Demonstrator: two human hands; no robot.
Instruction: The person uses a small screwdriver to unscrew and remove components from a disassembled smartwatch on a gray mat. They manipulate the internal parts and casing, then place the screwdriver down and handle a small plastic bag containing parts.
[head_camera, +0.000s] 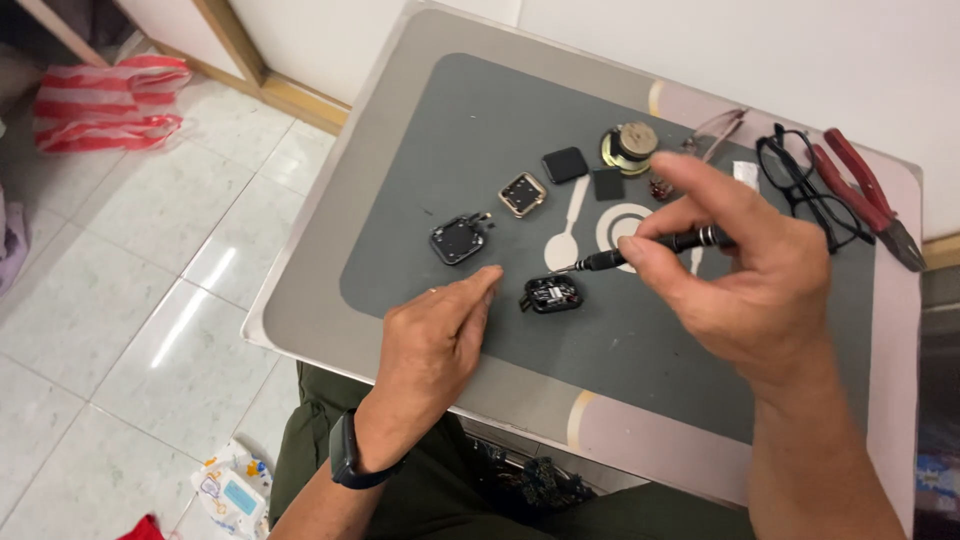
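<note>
Pinching a black screwdriver (655, 248), the right hand (745, 280) keeps its long axis nearly level, tip pointing left and slightly down, just above the opened black watch case (552, 294) on the grey tabletop (640, 340). Beside that case rests the left hand (435, 345), loosely curled, grasping nothing, fingertips on the mat.
</note>
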